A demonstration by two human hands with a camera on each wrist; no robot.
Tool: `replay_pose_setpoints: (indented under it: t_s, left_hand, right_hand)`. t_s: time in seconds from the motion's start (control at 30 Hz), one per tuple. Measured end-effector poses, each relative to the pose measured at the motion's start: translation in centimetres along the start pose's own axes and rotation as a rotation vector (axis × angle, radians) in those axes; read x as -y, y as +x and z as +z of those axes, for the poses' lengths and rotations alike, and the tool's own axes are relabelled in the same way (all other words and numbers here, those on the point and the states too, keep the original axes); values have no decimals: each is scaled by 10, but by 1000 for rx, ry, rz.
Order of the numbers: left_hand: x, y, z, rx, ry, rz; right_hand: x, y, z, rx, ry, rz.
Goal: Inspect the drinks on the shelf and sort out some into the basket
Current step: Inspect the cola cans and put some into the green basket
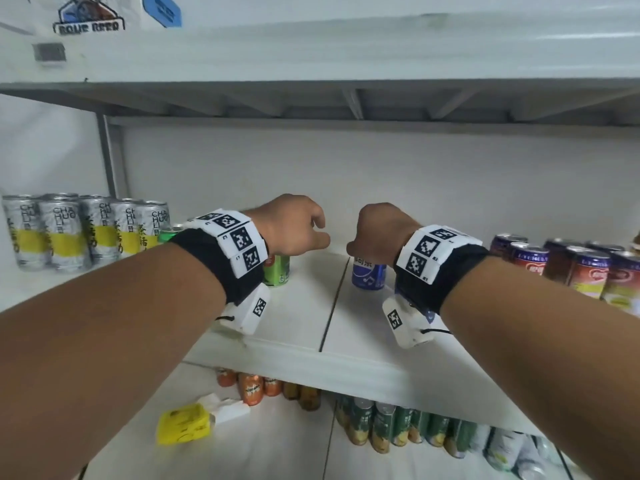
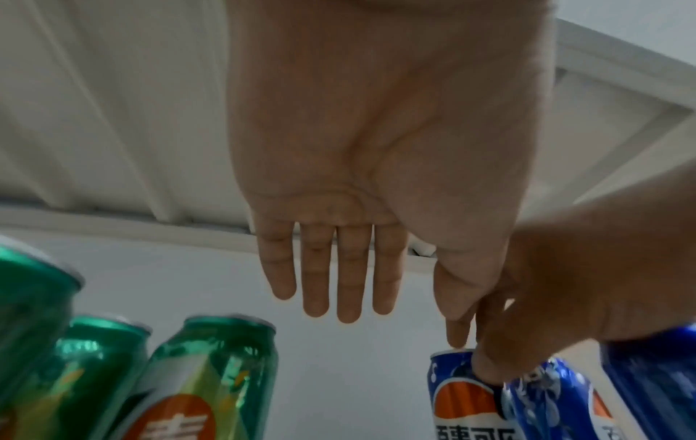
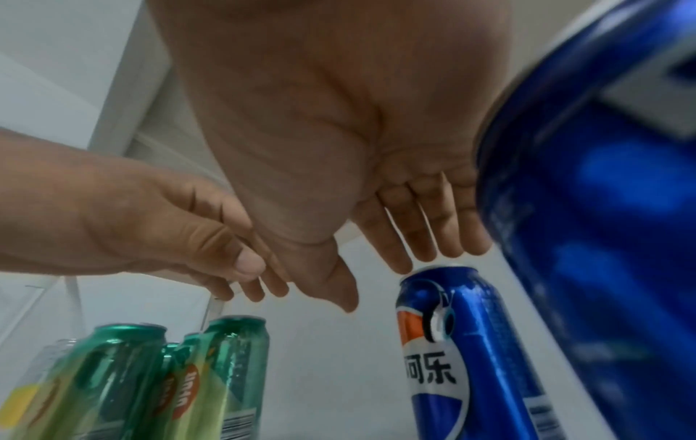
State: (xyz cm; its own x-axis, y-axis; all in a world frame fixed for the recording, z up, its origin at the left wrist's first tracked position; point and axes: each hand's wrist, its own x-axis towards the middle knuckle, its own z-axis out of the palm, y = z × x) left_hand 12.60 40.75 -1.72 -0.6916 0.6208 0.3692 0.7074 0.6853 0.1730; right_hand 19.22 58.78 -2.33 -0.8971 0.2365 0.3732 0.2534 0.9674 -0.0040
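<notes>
Both hands reach into the middle white shelf. My left hand hovers over a group of green cans. In the left wrist view that left hand has straight fingers and holds nothing, with the green cans below it. My right hand hangs over blue cola cans. Its straight fingertips are at the top rim of one blue can, and another blue can stands close beside the wrist. No basket is in view.
Silver-and-yellow cans line the shelf's left end, red-and-purple cans its right end. An upper shelf hangs close overhead. On the shelf below are orange bottles, green-and-yellow cans and a yellow pack.
</notes>
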Motion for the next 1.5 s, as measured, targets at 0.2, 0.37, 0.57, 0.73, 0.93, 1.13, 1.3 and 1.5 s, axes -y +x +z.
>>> replay_pose_setpoints:
  t_s: [0.2,0.37,0.57,0.73,0.93,1.13,1.3,1.5]
  left_hand:
    - [17,10,7,44,-40,170]
    - [27,12,0,56,-72,285]
    - [37,1,1,208,-253,310]
    - [31,-18,17,333,-561,403]
    - [33,-35,41,361,-875,280]
    - [31,-42,65,359,-981,237]
    - [29,-48,78,306,-1021,174]
    - [20,-68,92,330,-1208,77]
  right_hand:
    - [10,7,9,-12,-71,122]
    - [21,-2,5,-52,-16,117]
    - [44,-36,-8,-210,343,170]
    - [64,-62,-6,-332,633,200]
    - [78,-87,19,-378,1030,328]
    - [72,-110,42,-291,1287,391]
    - [64,-116,51,-257,1331,352]
    - [55,-124,65,-174,1475,364]
